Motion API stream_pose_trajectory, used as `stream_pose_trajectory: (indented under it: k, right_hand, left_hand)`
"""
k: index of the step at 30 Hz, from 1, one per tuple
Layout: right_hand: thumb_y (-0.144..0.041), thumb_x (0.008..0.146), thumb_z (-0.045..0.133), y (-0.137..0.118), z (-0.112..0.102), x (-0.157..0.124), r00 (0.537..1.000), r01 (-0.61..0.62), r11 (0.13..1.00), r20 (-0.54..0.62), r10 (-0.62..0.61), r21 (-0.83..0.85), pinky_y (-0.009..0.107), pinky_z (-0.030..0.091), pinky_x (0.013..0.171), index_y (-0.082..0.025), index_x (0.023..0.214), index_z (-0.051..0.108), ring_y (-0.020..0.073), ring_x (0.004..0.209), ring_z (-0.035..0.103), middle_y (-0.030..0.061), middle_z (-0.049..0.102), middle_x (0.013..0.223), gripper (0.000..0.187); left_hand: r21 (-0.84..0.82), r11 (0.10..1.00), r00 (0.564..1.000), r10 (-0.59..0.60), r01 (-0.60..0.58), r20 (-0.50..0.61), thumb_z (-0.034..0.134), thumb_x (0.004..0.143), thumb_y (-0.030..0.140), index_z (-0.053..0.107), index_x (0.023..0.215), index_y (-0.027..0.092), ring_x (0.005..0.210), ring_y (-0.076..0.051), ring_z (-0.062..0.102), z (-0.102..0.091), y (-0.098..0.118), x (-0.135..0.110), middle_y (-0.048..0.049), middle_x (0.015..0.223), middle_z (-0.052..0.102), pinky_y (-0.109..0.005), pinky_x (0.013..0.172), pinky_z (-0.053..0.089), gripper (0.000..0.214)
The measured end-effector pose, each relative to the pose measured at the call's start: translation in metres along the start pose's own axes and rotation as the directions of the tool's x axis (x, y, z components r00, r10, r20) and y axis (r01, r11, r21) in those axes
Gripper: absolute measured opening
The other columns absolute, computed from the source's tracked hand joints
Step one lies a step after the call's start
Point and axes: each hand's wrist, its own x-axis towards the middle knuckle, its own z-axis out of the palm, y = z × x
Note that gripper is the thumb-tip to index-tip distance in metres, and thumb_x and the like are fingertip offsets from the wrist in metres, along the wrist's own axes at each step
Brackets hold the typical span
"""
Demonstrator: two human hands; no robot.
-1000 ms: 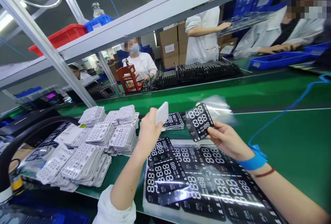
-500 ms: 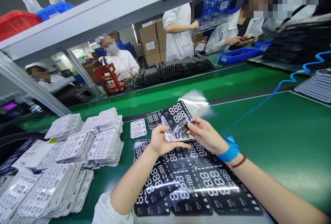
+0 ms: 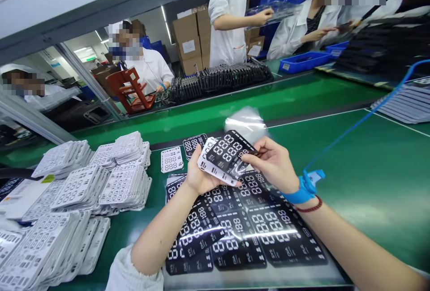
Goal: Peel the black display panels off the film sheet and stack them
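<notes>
My left hand (image 3: 196, 174) grips a white plastic panel (image 3: 208, 165) with digit-shaped cutouts, held tilted above the green bench. Pinched in the fingers of my right hand (image 3: 277, 165) is a black display film (image 3: 228, 150) with clear digits, overlapping the panel at an angle. Below both hands lies a stack of clear sheets (image 3: 235, 241) printed with the same black displays. Just beyond my left hand, a loose white panel (image 3: 172, 160) rests beside another panel covered in black film (image 3: 193, 145). A blue wrist strap (image 3: 300, 190) with a cord circles my right wrist.
Several piles of white panels (image 3: 74, 188) cover the left of the bench. A crumpled clear film (image 3: 247, 123) lies behind my hands. Beyond the green belt stand a row of black parts (image 3: 218, 83), an orange fixture (image 3: 132, 92) and a blue tray (image 3: 304, 62). Co-workers are across the line.
The black film has swung off the white panel's lower-left side, so more of the panel's edge shows. My left fingers now wrap behind the panel. The camera view has shifted slightly.
</notes>
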Motion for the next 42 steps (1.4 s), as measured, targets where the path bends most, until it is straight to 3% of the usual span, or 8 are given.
stream_pose_trajectory:
  k: [6, 14, 23, 31, 37, 42]
  right_hand:
    - [-0.037, 0.063, 0.079, -0.010, 0.005, -0.009, 0.998, 0.017, 0.999, 0.062, -0.019, 0.039, 0.024, 0.049, 0.044, -0.021, 0.064, 0.049, 0.0116, 0.050, 0.054, -0.0035, 0.055, 0.057, 0.035]
    - [-0.040, 0.063, 0.079, -0.009, 0.004, -0.010, 0.997, -0.002, 1.000, 0.073, 0.001, 0.013, 0.026, 0.052, 0.047, -0.021, 0.065, 0.049, 0.0127, 0.051, 0.055, -0.0029, 0.056, 0.057, 0.036]
    - [-0.034, 0.065, 0.078, -0.005, 0.003, -0.012, 0.997, 0.059, 0.996, 0.060, -0.055, -0.061, 0.021, 0.049, 0.044, -0.019, 0.065, 0.052, 0.0100, 0.049, 0.053, -0.0029, 0.055, 0.056, 0.030]
    - [-0.034, 0.067, 0.076, -0.002, 0.001, -0.012, 0.995, 0.069, 0.991, 0.085, -0.059, -0.112, 0.021, 0.048, 0.045, -0.019, 0.066, 0.051, 0.0106, 0.049, 0.054, -0.0024, 0.055, 0.057, 0.029]
    - [-0.048, 0.071, 0.072, 0.000, 0.001, -0.013, 0.989, 0.128, 0.958, 0.111, -0.102, -0.258, 0.022, 0.043, 0.042, -0.019, 0.066, 0.049, 0.0105, 0.047, 0.049, -0.0026, 0.052, 0.054, 0.037]
    - [-0.060, 0.079, 0.057, 0.004, -0.001, -0.009, 0.957, 0.286, 0.816, 0.190, -0.218, -0.502, 0.022, 0.035, 0.041, -0.020, 0.066, 0.044, 0.0091, 0.042, 0.042, -0.0040, 0.046, 0.051, 0.044]
  left_hand:
    - [0.022, 0.999, 0.996, 0.033, -0.035, 0.084, 0.014, 0.085, 0.069, 0.031, 0.139, 0.031, 0.107, -0.035, 0.055, -0.001, 0.000, -0.001, -0.0127, 0.131, 0.048, -0.068, 0.085, 0.035, 0.069]
    - [-0.008, 0.999, 0.995, 0.041, -0.040, 0.094, 0.011, 0.086, 0.067, 0.030, 0.140, 0.029, 0.107, -0.034, 0.055, 0.000, 0.000, -0.001, -0.0134, 0.129, 0.050, -0.067, 0.086, 0.036, 0.068]
    - [-0.085, 0.996, 0.993, 0.026, -0.016, 0.119, 0.002, 0.089, 0.061, 0.033, 0.140, 0.026, 0.109, -0.035, 0.054, -0.002, 0.000, -0.001, -0.0164, 0.123, 0.053, -0.070, 0.086, 0.034, 0.069]
    - [-0.114, 0.993, 0.993, 0.027, -0.014, 0.116, 0.007, 0.090, 0.060, 0.040, 0.135, 0.025, 0.100, -0.034, 0.057, -0.005, -0.001, 0.001, -0.0159, 0.120, 0.055, -0.069, 0.081, 0.037, 0.067]
    - [-0.113, 0.993, 0.995, 0.038, -0.027, 0.094, 0.011, 0.091, 0.058, 0.041, 0.134, 0.024, 0.094, -0.029, 0.059, -0.004, -0.001, 0.000, -0.0137, 0.115, 0.057, -0.067, 0.083, 0.039, 0.063]
    - [0.019, 0.999, 0.999, 0.046, -0.046, 0.012, 0.016, 0.093, 0.054, 0.043, 0.132, 0.025, 0.093, -0.027, 0.059, 0.000, -0.004, -0.001, -0.0123, 0.116, 0.056, -0.060, 0.081, 0.045, 0.056]
